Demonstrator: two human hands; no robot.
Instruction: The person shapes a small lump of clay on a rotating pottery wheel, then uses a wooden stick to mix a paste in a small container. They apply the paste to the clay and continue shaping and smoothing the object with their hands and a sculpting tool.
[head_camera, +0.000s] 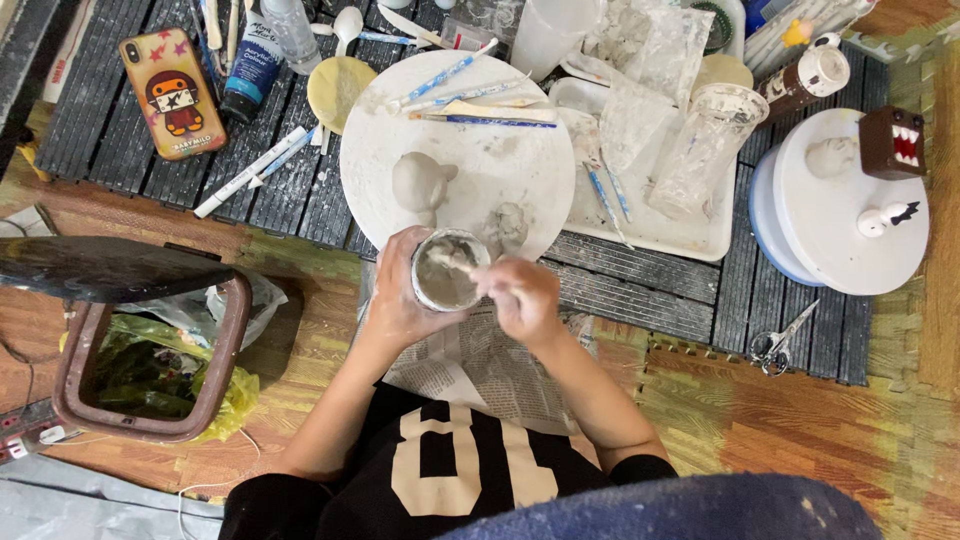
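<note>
Small cup (447, 270) of grey clay slip sits in the left hand (400, 295), just below the edge of the round white board (520, 170) on the dark slatted counter (130, 140). Left grip is wrapped snug around the cup wall, wrist bent inward. Right hand (522, 292) is pinched shut on a thin tool (455, 262) poking into the cup, forearm angled in from the lower right. Clay lump (420, 182) rests on the board, newspaper (490, 365) under the hands.
</note>
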